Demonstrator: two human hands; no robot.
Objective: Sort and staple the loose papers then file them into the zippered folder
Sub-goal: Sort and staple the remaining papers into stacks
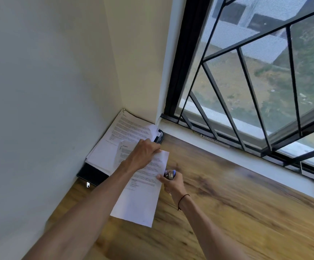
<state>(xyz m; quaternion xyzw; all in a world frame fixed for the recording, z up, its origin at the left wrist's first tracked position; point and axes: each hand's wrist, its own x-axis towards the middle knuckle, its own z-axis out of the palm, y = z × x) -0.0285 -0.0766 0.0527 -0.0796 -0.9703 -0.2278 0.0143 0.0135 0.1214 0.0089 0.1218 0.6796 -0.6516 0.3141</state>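
Centre frame, the left hand (144,152) lies palm down, fingers curled over the top edge of a printed sheet (141,192) that runs toward the lower middle of the wooden desk (227,212). Just right of the sheet's edge, the right hand (173,182) is clenched around a stapler (169,174). Behind, in the wall corner, a paper stack (118,136) sits on the black zippered folder (94,175).

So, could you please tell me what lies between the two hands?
In the head view, the printed sheet spans between the left hand and the right hand, which grips a stapler.
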